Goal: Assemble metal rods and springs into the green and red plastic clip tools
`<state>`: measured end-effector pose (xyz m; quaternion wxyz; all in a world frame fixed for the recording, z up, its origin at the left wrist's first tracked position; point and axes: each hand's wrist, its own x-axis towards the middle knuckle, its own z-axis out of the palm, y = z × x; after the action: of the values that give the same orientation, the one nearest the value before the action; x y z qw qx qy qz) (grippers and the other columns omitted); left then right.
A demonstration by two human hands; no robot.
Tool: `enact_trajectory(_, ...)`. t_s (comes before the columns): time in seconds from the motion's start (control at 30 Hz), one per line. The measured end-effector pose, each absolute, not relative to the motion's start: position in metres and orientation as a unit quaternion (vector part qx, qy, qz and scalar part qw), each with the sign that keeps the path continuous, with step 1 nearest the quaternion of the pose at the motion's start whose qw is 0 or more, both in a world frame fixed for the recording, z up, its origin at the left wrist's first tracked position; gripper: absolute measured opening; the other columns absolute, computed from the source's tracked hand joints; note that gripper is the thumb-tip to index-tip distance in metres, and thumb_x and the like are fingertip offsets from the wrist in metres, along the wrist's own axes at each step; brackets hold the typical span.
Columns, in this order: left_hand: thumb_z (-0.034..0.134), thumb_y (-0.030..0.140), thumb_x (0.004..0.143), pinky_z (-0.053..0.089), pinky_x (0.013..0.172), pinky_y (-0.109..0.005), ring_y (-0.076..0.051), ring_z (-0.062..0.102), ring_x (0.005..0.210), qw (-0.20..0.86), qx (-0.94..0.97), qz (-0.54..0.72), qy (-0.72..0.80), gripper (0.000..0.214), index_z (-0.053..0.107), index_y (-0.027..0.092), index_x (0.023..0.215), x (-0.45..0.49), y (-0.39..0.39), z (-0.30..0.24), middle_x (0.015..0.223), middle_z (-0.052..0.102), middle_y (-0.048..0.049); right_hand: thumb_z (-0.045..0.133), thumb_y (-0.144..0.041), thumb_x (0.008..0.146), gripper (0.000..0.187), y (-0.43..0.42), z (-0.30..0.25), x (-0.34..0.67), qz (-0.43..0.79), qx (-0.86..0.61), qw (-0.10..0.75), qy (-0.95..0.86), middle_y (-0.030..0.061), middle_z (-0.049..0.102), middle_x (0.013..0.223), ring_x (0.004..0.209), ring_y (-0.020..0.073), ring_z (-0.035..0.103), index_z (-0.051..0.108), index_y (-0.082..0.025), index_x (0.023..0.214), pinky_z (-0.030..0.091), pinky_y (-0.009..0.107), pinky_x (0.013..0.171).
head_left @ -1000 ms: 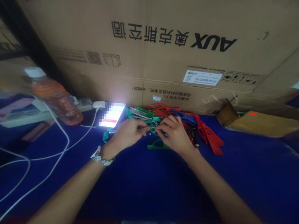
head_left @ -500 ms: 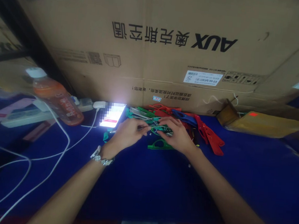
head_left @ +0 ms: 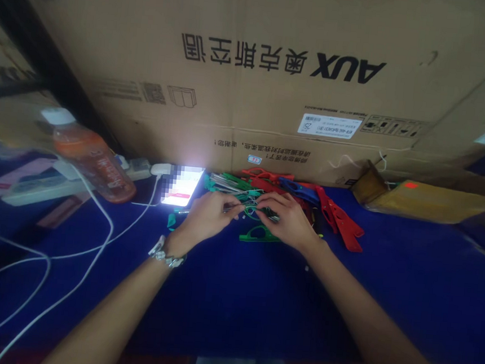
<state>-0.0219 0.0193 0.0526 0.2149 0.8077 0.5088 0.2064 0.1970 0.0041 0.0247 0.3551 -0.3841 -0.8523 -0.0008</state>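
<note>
My left hand (head_left: 209, 216), with a metal bracelet on its wrist, is closed in a pinch on a thin dark rod-like piece (head_left: 242, 205). Facing it, my right hand (head_left: 288, 217) pinches with thumb and fingers close together; what it grips is too small to make out. Thin pale wire-like loops (head_left: 250, 211) show between the fingertips. Just below them lies a green plastic clip-shaped piece (head_left: 259, 235) with an oval hole. Behind my hands is a pile of green pieces and silver rods (head_left: 223, 184).
Red plastic pieces (head_left: 341, 222) and a blue one (head_left: 295, 188) lie at right. A lit phone (head_left: 182, 188), white cables (head_left: 108, 232) and a drink bottle (head_left: 95, 163) are at left. A large cardboard sheet (head_left: 253, 103) stands behind. A yellow packet (head_left: 427, 201) lies far right.
My right fingertips have shifted slightly, and more of the pale loops shows between the hands. My left hand keeps nearly the same place and pinch.
</note>
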Motion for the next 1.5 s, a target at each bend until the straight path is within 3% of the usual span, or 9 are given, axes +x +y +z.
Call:
enact_trajectory(0.2, 0.055, 0.039, 0.091, 0.032, 0.059, -0.029, -0.015, 0.058, 0.063, 0.212, 0.814, 0.215, 0.496, 0.028, 0.076, 0.024, 0.08, -0.021, 0.019, 0.053, 0.078, 0.076, 0.0004, 0.069, -0.023, 0.085, 0.005, 0.011, 0.024, 0.198, 0.209, -0.414, 0.421, -0.78, 0.0046, 0.073, 0.091, 0.087, 0.0185, 0.07, 0.066, -0.019, 0.085, 0.051, 0.034, 0.084)
enact_trajectory(0.27, 0.055, 0.04, 0.092, 0.032, 0.058, -0.029, -0.015, 0.058, 0.063, 0.211, 0.817, 0.219, 0.489, 0.029, 0.076, 0.024, 0.08, -0.021, 0.019, 0.052, 0.079, 0.076, 0.0, 0.076, -0.026, 0.078, 0.022, 0.015, 0.027, 0.202, 0.29, -0.422, 0.431, -0.743, 0.0026, 0.073, 0.087, 0.083, 0.0178, 0.07, 0.065, -0.019, 0.096, 0.053, 0.033, 0.081)
enact_trajectory(0.33, 0.054, 0.041, 0.092, 0.032, 0.058, -0.029, -0.015, 0.058, 0.062, 0.207, 0.82, 0.218, 0.486, 0.03, 0.076, 0.024, 0.08, -0.02, 0.018, 0.052, 0.078, 0.076, -0.0005, 0.08, -0.028, 0.072, 0.038, 0.018, 0.031, 0.206, 0.35, -0.436, 0.411, -0.72, 0.0014, 0.073, 0.085, 0.08, 0.0175, 0.07, 0.064, -0.019, 0.106, 0.054, 0.032, 0.078)
enact_trajectory(0.43, 0.055, 0.041, 0.092, 0.033, 0.059, -0.03, -0.016, 0.058, 0.064, 0.201, 0.825, 0.21, 0.485, 0.029, 0.077, 0.025, 0.081, -0.019, 0.019, 0.052, 0.079, 0.076, -0.0008, 0.078, -0.037, 0.075, 0.032, 0.021, 0.039, 0.212, 0.392, -0.457, 0.321, -0.731, 0.0018, 0.073, 0.081, 0.073, 0.0166, 0.068, 0.071, -0.018, 0.098, 0.052, 0.03, 0.069)
enact_trajectory(0.63, 0.056, 0.042, 0.093, 0.035, 0.06, -0.03, -0.017, 0.061, 0.067, 0.216, 0.83, 0.21, 0.469, 0.028, 0.077, 0.026, 0.088, -0.021, 0.022, 0.049, 0.081, 0.077, -0.0012, 0.073, -0.039, 0.08, 0.023, 0.02, 0.053, 0.216, 0.369, -0.443, 0.252, -0.777, -0.0014, 0.072, 0.075, 0.063, 0.0134, 0.06, 0.077, -0.02, 0.092, 0.045, 0.028, 0.06)
enact_trajectory(0.83, 0.056, 0.038, 0.094, 0.039, 0.06, -0.028, -0.014, 0.062, 0.065, 0.255, 0.841, 0.193, 0.437, 0.023, 0.072, 0.023, 0.095, -0.024, 0.022, 0.046, 0.082, 0.076, -0.0004, 0.072, -0.031, 0.082, 0.016, 0.008, 0.054, 0.212, 0.268, -0.483, 0.236, -0.799, -0.0003, 0.076, 0.083, 0.072, 0.0169, 0.066, 0.078, -0.024, 0.095, 0.048, 0.03, 0.069)
enact_trajectory(1.07, 0.058, 0.046, 0.094, 0.046, 0.08, -0.033, -0.022, 0.067, 0.093, 0.219, 0.876, 0.205, 0.377, 0.032, 0.07, 0.023, 0.113, -0.016, 0.014, 0.049, 0.109, 0.075, -0.0058, 0.071, -0.027, 0.082, 0.015, -0.001, 0.056, 0.208, 0.227, -0.491, 0.224, -0.811, -0.0009, 0.077, 0.089, 0.08, 0.0196, 0.07, 0.078, -0.026, 0.095, 0.049, 0.03, 0.071)
enact_trajectory(1.23, 0.056, 0.044, 0.095, 0.042, 0.067, -0.029, -0.017, 0.062, 0.073, 0.276, 0.869, 0.187, 0.365, 0.029, 0.074, 0.022, 0.101, -0.017, 0.019, 0.048, 0.086, 0.074, -0.0023, 0.07, -0.025, 0.082, 0.014, -0.002, 0.054, 0.204, 0.236, -0.478, 0.229, -0.815, -0.0003, 0.076, 0.085, 0.077, 0.0186, 0.07, 0.077, -0.026, 0.094, 0.049, 0.03, 0.069)
enact_trajectory(1.5, 0.057, 0.039, 0.093, 0.04, 0.063, -0.027, -0.015, 0.058, 0.07, 0.358, 0.848, 0.212, 0.328, 0.027, 0.073, 0.018, 0.092, -0.017, 0.022, 0.049, 0.084, 0.073, -0.003, 0.071, -0.021, 0.077, 0.023, -0.003, 0.05, 0.203, 0.277, -0.466, 0.263, -0.798, 0.0022, 0.074, 0.092, 0.088, 0.0194, 0.071, 0.069, -0.023, 0.1, 0.05, 0.03, 0.073)
